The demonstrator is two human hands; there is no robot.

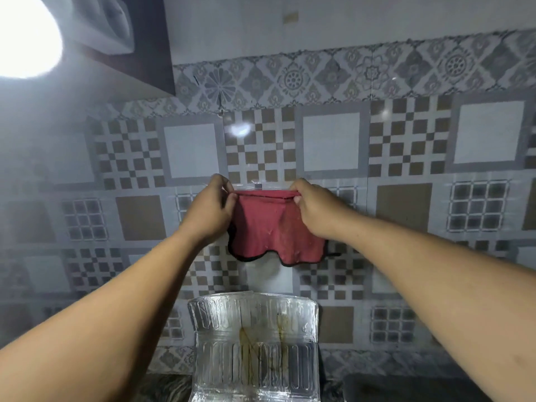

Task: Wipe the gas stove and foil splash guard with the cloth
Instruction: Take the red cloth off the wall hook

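A red cloth point(275, 227) with a dark hem hangs flat against the tiled wall, its top edge at a small clear holder point(258, 186). My left hand point(210, 207) pinches the cloth's upper left corner. My right hand point(314, 207) pinches its upper right corner. Below the cloth, the foil splash guard point(255, 349) stands upright against the wall, with yellow-brown stains down its middle. The gas stove is out of view.
Patterned grey and brown wall tiles point(406, 158) fill the view. A dark cabinet point(150, 53) with a white appliance under it hangs at the upper left, beside a bright lamp point(26, 36). A dark counter edge point(406, 387) shows at the bottom right.
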